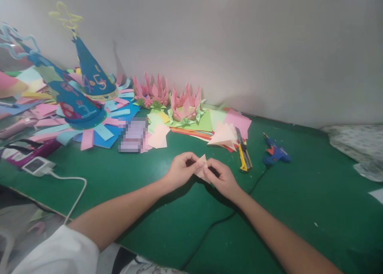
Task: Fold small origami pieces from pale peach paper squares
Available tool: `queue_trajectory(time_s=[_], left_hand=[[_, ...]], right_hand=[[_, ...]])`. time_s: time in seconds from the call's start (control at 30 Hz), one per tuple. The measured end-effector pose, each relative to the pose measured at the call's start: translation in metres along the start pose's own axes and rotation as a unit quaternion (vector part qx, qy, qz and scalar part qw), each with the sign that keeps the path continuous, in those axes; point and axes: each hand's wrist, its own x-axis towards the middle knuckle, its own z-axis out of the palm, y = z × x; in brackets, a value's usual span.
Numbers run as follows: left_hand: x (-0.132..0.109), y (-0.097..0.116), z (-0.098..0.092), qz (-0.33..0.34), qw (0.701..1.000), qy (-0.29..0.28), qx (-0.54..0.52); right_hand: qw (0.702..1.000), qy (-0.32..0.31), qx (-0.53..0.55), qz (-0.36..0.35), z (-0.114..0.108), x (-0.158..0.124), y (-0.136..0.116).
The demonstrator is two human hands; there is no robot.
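Observation:
Between my two hands is a small piece of folded peach paper (204,173), held just above the green table (167,230). My left hand (182,170) pinches its left side with thumb and fingers. On the other side, my right hand (223,178) grips the paper with thumb and curled fingers. One pointed corner sticks up between the fingertips; the fingers cover much of the rest. Loose peach sheets (224,136) lie beyond my right hand, and another peach sheet (158,137) lies beyond my left.
A yellow utility knife (244,156) and a blue glue gun (275,151) with a black cord lie to the right. Behind stand pink paper lotuses (186,104) on stacked coloured paper. Blue cone hats (92,72), a blurred-out rectangular item (133,135) and a white charger (38,166) occupy the left.

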Motion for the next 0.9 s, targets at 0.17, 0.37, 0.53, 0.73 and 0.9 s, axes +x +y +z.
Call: queue_trajectory(time_s=[0.17,0.37,0.53,0.73,0.9], left_hand=[[0.0017,0.0008,0.001,-0.018,0.999,0.009,-0.045],[0.0003,0.003,0.003,-0.035,0.997,0.006,-0.069],[-0.0018,0.0053,0.0043,-0.071,0.991,-0.009,-0.109],[-0.0006,0.0066,0.0035,-0.107,0.984,-0.004,-0.14],[0.0002,0.005,0.0032,-0.109,0.985,-0.005,-0.131]], right_hand=[[0.999,-0.022,0.034,0.012,-0.0035,-0.0007,-0.0018],[0.999,-0.018,0.012,0.025,-0.0005,0.0,-0.0018],[0.999,-0.021,-0.021,0.022,0.0017,0.0007,0.0011],[0.999,-0.02,-0.012,0.035,0.0015,0.0005,0.0003],[0.999,-0.017,-0.007,0.036,0.0011,0.0004,0.0001]])
